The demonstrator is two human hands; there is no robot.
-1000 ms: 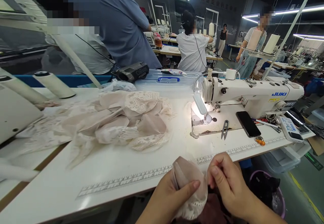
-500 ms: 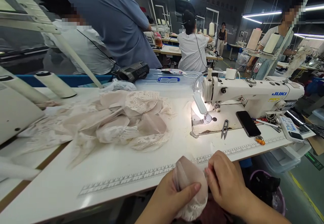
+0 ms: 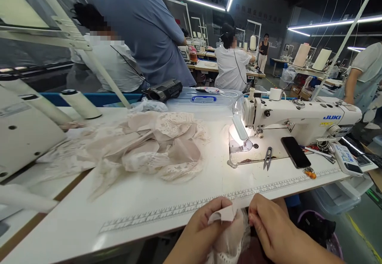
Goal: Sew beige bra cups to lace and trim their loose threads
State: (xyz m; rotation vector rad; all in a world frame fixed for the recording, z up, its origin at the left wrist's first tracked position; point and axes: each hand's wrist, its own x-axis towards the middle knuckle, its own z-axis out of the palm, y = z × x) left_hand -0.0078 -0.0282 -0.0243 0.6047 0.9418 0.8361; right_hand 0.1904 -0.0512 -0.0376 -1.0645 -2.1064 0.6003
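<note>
A pale beige piece of fabric with a lace edge hangs over the table's front edge, bunched in my left hand. The thumb presses on it, and a folded corner sticks up above the fingers. Close by the fabric's right side, my right hand is closed in a pinch; what its fingertips hold is hidden. On the table to the left lies a loose heap of the same beige lace fabric.
A white sewing machine stands at the right with its lamp lit. Thread snips, a black phone and an orange trinket lie before it. A ruler strip runs along the front edge. Thread cones stand at left; people sit beyond.
My left hand has turned the fabric, so a folded corner now stands up between its fingers. My right hand stays pinched beside the lace. The view has shifted slightly.
</note>
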